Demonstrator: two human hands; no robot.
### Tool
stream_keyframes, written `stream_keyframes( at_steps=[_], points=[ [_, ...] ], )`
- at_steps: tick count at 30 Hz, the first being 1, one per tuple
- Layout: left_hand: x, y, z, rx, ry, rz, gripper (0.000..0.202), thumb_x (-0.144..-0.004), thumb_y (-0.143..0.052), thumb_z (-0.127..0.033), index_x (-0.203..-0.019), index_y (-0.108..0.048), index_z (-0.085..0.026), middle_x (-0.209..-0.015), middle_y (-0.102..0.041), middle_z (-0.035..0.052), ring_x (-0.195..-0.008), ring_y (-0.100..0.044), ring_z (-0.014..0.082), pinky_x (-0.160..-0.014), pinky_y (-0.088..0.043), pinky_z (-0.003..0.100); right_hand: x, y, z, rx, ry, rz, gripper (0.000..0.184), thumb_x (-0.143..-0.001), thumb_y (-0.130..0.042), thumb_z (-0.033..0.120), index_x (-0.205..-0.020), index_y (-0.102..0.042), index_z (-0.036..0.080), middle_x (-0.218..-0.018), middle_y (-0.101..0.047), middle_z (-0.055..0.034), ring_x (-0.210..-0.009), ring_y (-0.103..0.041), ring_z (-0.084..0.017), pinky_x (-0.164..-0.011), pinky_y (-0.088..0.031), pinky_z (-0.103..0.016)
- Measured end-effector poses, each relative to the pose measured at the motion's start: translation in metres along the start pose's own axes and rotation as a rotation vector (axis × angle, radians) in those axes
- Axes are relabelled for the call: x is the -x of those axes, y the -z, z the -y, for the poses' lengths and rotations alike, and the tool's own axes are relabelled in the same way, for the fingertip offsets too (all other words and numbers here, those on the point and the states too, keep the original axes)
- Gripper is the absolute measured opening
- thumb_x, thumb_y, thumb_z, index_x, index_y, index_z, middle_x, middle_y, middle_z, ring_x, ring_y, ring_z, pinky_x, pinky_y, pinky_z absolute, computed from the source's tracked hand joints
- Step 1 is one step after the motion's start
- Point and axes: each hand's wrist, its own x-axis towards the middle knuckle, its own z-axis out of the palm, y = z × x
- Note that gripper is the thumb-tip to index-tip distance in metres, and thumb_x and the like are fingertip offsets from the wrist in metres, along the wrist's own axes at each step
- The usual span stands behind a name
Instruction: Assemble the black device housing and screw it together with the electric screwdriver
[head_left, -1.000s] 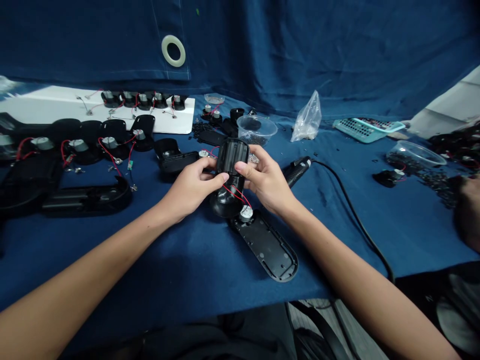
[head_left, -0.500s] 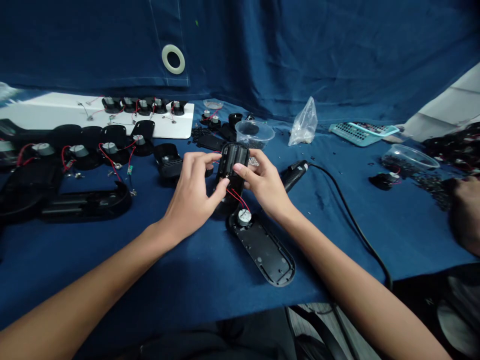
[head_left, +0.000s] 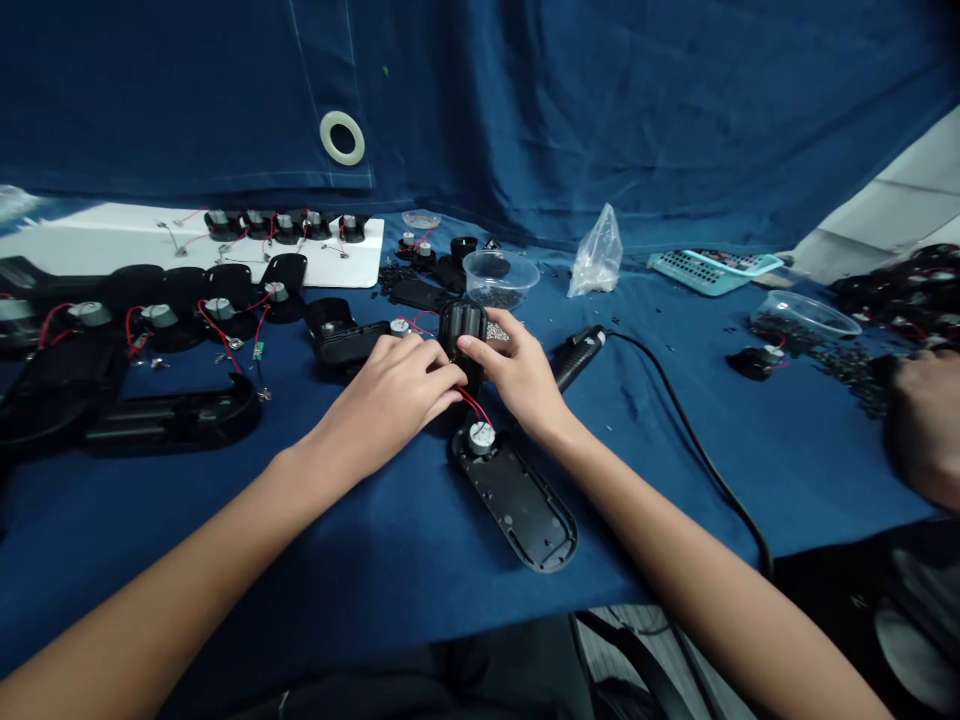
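My right hand (head_left: 521,375) grips a black plastic housing (head_left: 461,322) with rounded slots, its thumb on the near face. My left hand (head_left: 401,400) is closed at the housing's lower left, fingertips bunched near the wires; whether a small part sits between them is hidden. Red wires (head_left: 476,405) run from there down to a small silver motor (head_left: 481,437). The motor sits at the upper end of a long black cover (head_left: 529,505), which lies inner side up on the blue cloth below my hands.
A black corded tool (head_left: 579,355) lies to the right. Behind are a clear tub (head_left: 501,272), a plastic bag (head_left: 598,255) and a turquoise basket (head_left: 709,275). Black housings with motors (head_left: 217,312) line the left, some on a white board (head_left: 364,265). Another person's hand (head_left: 930,420) is at far right.
My left hand has turned over the housing's lower part, its fingers drawing together and covering more of it. The right hand keeps its hold. The whole view has shifted slightly.
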Motion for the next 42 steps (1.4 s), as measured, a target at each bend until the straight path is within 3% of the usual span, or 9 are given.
stream_keyframes(
  at_steps=[7, 19, 26, 35, 42],
  points=[
    [-0.001, 0.000, 0.000, 0.049, -0.026, -0.096, 0.016, -0.094, -0.053, -0.027, -0.095, -0.066, -0.018, -0.092, -0.059, 0.0056, -0.091, -0.054, 0.0213, -0.080, -0.043, 0.036, 0.001, -0.001, -0.001, 0.000, -0.047, 0.047, 0.043, -0.077, -0.068, 0.040, -0.116, -0.055, 0.025, -0.078, -0.069, 0.0000, -0.067, -0.060, -0.014, -0.063, -0.047, -0.028],
    [0.001, -0.004, -0.002, -0.155, -0.124, -0.254, 0.014, -0.093, -0.049, -0.017, -0.092, -0.062, -0.011, -0.086, -0.064, 0.0083, -0.083, -0.058, 0.0216, -0.078, -0.048, 0.037, 0.004, -0.004, 0.007, -0.097, -0.146, 0.085, 0.031, -0.078, -0.067, 0.036, -0.104, -0.057, 0.022, -0.062, -0.054, 0.0050, -0.051, -0.042, -0.008, -0.049, -0.032, -0.021],
    [0.003, -0.008, 0.002, -0.182, -0.188, -0.366, 0.007, -0.088, -0.056, -0.011, -0.089, -0.062, -0.010, -0.089, -0.065, 0.0108, -0.080, -0.058, 0.0200, -0.073, -0.050, 0.034, 0.006, -0.004, 0.011, -0.125, -0.147, 0.114, 0.026, -0.081, -0.064, 0.040, -0.099, -0.059, 0.021, -0.070, -0.055, 0.0025, -0.055, -0.043, -0.009, -0.049, -0.033, -0.021],
    [0.006, -0.004, 0.004, -0.151, -0.216, -0.324, 0.014, -0.091, -0.049, -0.011, -0.094, -0.062, -0.012, -0.089, -0.067, 0.0095, -0.083, -0.060, 0.0196, -0.079, -0.051, 0.036, 0.008, -0.005, 0.014, -0.317, -0.148, 0.240, 0.024, -0.079, -0.067, 0.038, -0.092, -0.053, 0.023, -0.073, -0.058, 0.0029, -0.063, -0.053, -0.011, -0.064, -0.048, -0.027],
    [0.007, -0.006, 0.006, -0.102, -0.167, -0.250, 0.018, -0.093, -0.045, -0.012, -0.098, -0.062, -0.014, -0.090, -0.066, 0.0089, -0.083, -0.059, 0.0193, -0.081, -0.048, 0.038, 0.008, -0.005, 0.013, -0.325, -0.160, 0.235, 0.028, -0.078, -0.068, 0.038, -0.096, -0.054, 0.023, -0.075, -0.060, 0.0033, -0.065, -0.056, -0.011, -0.067, -0.052, -0.029]
  ],
)
